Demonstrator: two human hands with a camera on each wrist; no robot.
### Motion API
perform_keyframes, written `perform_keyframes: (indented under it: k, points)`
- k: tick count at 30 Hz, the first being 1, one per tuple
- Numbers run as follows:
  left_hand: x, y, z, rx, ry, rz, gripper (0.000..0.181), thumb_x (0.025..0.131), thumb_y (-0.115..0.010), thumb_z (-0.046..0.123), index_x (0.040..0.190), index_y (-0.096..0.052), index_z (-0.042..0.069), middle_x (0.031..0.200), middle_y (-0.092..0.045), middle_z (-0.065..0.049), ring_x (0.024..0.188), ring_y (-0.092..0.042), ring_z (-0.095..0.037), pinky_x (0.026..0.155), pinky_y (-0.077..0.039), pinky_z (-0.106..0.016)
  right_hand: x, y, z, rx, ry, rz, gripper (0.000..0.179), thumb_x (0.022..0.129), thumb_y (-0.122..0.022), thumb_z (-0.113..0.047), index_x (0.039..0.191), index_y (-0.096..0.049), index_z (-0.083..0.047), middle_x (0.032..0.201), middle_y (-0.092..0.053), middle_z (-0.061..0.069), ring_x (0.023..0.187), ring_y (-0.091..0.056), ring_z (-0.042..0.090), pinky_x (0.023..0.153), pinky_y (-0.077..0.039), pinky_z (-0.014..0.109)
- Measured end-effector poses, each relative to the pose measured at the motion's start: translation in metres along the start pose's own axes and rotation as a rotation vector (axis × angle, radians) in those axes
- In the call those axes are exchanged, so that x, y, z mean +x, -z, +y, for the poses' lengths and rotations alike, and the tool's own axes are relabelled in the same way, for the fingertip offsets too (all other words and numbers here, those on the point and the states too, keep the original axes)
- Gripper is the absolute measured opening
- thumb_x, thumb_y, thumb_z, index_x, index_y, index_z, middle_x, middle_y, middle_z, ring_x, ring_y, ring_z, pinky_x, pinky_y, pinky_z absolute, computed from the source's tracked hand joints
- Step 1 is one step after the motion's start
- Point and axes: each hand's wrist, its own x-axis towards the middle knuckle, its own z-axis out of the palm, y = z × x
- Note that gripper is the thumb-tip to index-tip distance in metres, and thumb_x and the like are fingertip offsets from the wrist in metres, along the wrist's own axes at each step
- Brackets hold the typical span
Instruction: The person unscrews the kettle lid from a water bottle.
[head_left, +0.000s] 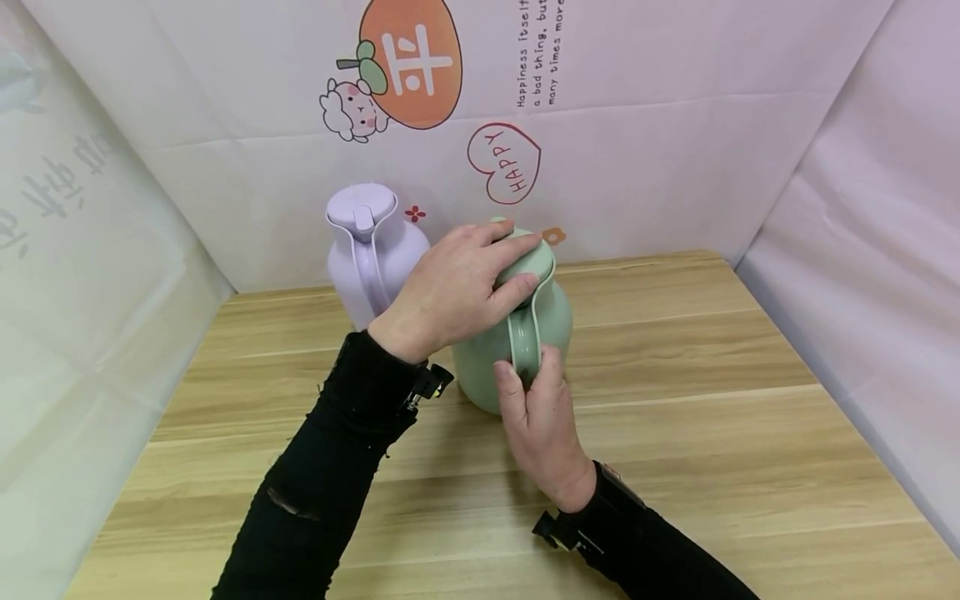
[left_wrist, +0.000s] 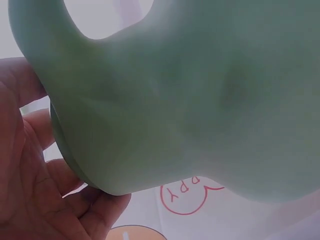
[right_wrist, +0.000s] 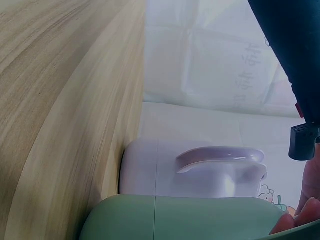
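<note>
A pale green thermos jug [head_left: 480,379] stands on the table, its handle [head_left: 526,340] towards me. On top, my left hand [head_left: 459,283] grips the round lid [head_left: 527,267], thumb on the near side and fingers across to the far side. In the left wrist view the fingers of that hand [left_wrist: 30,175] bend against the lid's edge, beside the jug's large green body [left_wrist: 175,100]. Lower down, my right hand [head_left: 543,429] holds the lower part of the handle between thumb and fingers. The right wrist view shows the green jug's side [right_wrist: 185,217]; the right hand is outside it.
A lilac thermos jug [head_left: 365,258] with its lid on stands just left of and behind the green one, partly covered by my left hand and wrist. Behind both rises a white printed cloth [head_left: 637,167]. The wooden table [head_left: 712,433] extends right and forward.
</note>
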Motion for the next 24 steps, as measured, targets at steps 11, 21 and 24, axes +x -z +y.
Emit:
perform_keyframes:
  k: [11, 21, 24]
  points:
    - [0.0016, -0.0009, 0.0004, 0.028, -0.006, 0.031, 0.050, 0.104, -0.056, 0.042, 0.146, -0.063, 0.016, 0.144, -0.064, -0.012, 0.136, -0.057, -0.029, 0.115, -0.042, -0.046, 0.0000, 0.0006, -0.0004, 0.000, -0.001, -0.002, 0.032, 0.109, -0.053, -0.021, 0.123, -0.043, 0.007, 0.103, -0.062, 0.017, 0.090, -0.063, 0.022, 0.073, -0.053, 0.035]
    - [0.0015, 0.0017, -0.0018, -0.060, 0.015, 0.029, 0.050, 0.106, -0.050, 0.040, 0.148, -0.061, 0.016, 0.152, -0.057, -0.013, 0.146, -0.048, -0.028, 0.123, -0.034, -0.042, -0.0010, 0.0006, 0.0012, -0.003, 0.019, 0.000, 0.036, 0.111, -0.050, -0.027, 0.121, -0.042, 0.006, 0.090, -0.056, 0.012, 0.079, -0.055, 0.019, 0.065, -0.047, 0.029]
    - [0.0021, 0.0038, -0.0031, -0.097, 0.002, 0.004, 0.049, 0.105, -0.046, 0.032, 0.150, -0.059, 0.018, 0.155, -0.054, -0.012, 0.149, -0.044, -0.027, 0.126, -0.030, -0.039, -0.0010, 0.0006, 0.0014, -0.002, 0.022, 0.001, 0.036, 0.111, -0.049, -0.028, 0.120, -0.042, 0.006, 0.088, -0.054, 0.011, 0.079, -0.054, 0.018, 0.065, -0.046, 0.029]
